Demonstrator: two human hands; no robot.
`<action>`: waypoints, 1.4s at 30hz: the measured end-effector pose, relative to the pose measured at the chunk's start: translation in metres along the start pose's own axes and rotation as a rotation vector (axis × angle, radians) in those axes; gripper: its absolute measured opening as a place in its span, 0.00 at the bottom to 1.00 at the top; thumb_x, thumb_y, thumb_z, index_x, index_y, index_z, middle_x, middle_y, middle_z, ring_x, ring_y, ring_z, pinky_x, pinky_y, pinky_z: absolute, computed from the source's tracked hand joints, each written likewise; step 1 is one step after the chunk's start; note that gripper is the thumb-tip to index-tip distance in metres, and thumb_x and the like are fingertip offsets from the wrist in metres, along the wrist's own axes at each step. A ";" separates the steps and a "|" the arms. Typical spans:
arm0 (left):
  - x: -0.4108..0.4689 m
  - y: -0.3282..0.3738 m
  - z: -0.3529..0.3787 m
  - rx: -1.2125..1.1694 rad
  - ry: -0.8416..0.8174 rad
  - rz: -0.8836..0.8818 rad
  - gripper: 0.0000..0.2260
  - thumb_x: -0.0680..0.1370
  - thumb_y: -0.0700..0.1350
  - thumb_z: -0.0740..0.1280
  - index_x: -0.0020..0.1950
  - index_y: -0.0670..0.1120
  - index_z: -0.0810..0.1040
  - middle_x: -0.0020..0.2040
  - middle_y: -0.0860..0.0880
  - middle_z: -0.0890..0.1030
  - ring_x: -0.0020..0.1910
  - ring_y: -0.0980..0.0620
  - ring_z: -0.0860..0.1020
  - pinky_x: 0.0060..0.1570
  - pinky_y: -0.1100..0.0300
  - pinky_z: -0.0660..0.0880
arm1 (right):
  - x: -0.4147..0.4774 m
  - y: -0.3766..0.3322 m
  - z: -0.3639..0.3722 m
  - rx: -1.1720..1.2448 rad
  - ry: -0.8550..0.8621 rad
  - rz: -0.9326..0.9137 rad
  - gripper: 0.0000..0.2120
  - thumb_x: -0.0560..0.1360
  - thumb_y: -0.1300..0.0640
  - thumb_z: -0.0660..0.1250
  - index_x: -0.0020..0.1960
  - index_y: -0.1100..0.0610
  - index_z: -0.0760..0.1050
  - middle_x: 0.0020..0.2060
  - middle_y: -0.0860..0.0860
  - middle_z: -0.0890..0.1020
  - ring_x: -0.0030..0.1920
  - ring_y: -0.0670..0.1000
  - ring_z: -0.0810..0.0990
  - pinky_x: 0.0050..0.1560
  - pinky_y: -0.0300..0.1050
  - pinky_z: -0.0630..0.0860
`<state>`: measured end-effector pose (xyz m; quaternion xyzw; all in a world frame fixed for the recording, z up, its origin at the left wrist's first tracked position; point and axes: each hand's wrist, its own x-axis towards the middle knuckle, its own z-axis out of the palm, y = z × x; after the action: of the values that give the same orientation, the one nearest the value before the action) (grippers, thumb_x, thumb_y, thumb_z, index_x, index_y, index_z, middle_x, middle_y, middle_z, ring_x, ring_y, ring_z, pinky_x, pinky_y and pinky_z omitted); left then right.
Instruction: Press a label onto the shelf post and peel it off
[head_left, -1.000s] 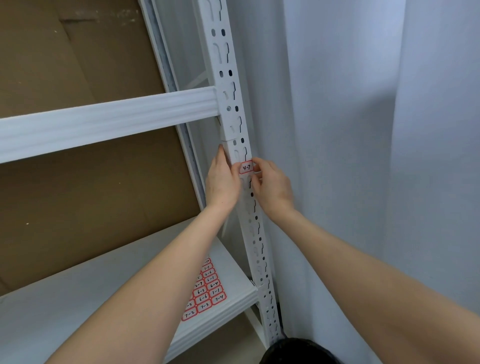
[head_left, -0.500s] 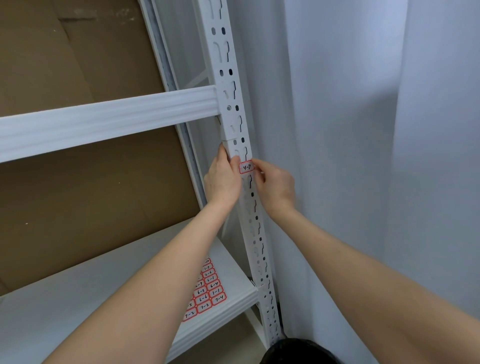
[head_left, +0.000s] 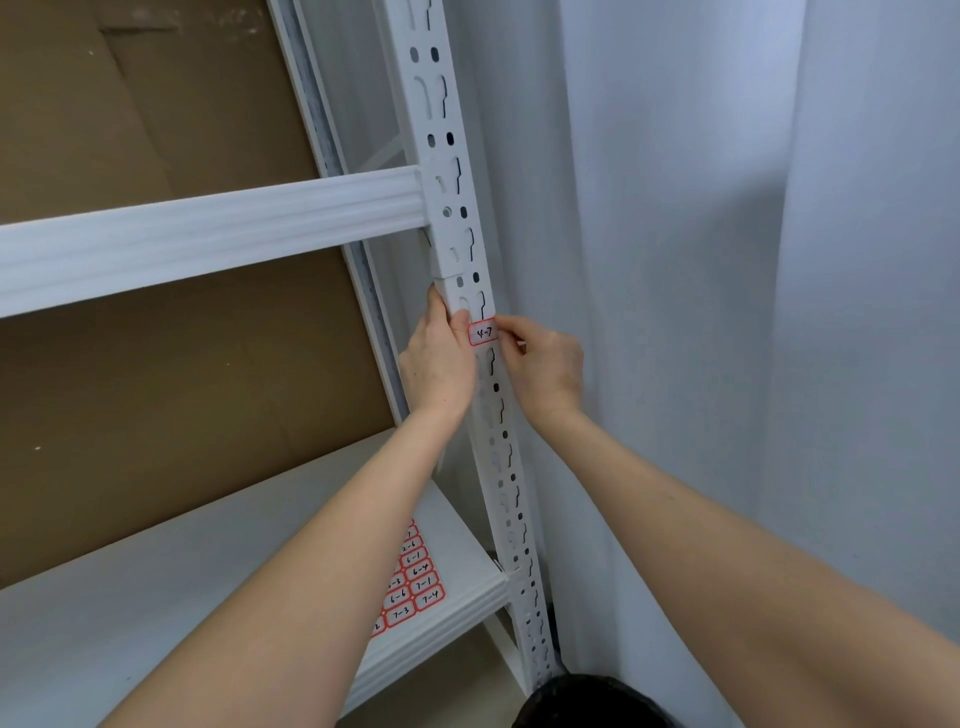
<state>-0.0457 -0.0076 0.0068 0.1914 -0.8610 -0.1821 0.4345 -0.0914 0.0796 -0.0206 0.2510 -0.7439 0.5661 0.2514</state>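
Observation:
A small red-bordered label (head_left: 483, 332) marked "4-7" sits on the front of the white perforated shelf upright (head_left: 457, 208). My left hand (head_left: 436, 364) lies along the upright's left side with its fingers straight up, and its thumb touches the label's left edge. From the right, my right hand (head_left: 545, 369) reaches in with curled fingers and pinches the label's right edge at the corner of the upright.
A sheet of more red-bordered labels (head_left: 413, 582) lies on the white shelf board (head_left: 156, 597) below my left arm. A white beam (head_left: 208, 234) crosses above, with brown cardboard (head_left: 156, 389) behind it. A white curtain (head_left: 727, 312) hangs right. A dark object (head_left: 587, 701) sits by the post's foot.
My right hand's fingers slid from over the label to its right edge. My left hand stayed on the upright beside the label.

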 end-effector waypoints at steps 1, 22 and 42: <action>0.000 0.000 0.000 0.002 -0.002 -0.001 0.18 0.83 0.49 0.51 0.71 0.46 0.65 0.61 0.46 0.77 0.56 0.43 0.77 0.46 0.55 0.67 | 0.000 0.000 0.000 0.003 0.003 0.000 0.11 0.78 0.55 0.63 0.56 0.51 0.81 0.46 0.52 0.85 0.46 0.55 0.82 0.48 0.48 0.77; 0.001 -0.002 0.002 0.009 -0.033 -0.010 0.20 0.83 0.51 0.51 0.73 0.45 0.62 0.64 0.45 0.76 0.58 0.41 0.76 0.50 0.52 0.69 | -0.001 0.001 0.003 0.010 0.042 0.007 0.10 0.77 0.57 0.65 0.54 0.52 0.82 0.43 0.55 0.85 0.44 0.57 0.82 0.47 0.51 0.77; 0.001 -0.002 0.003 0.020 -0.031 -0.017 0.20 0.83 0.51 0.50 0.75 0.46 0.60 0.64 0.45 0.75 0.59 0.41 0.76 0.49 0.53 0.69 | 0.010 -0.004 0.000 -0.002 0.017 0.015 0.08 0.76 0.58 0.63 0.48 0.56 0.82 0.38 0.56 0.84 0.40 0.58 0.80 0.44 0.53 0.78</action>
<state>-0.0481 -0.0094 0.0051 0.2004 -0.8678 -0.1801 0.4176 -0.0959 0.0784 -0.0114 0.2405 -0.7441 0.5693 0.2537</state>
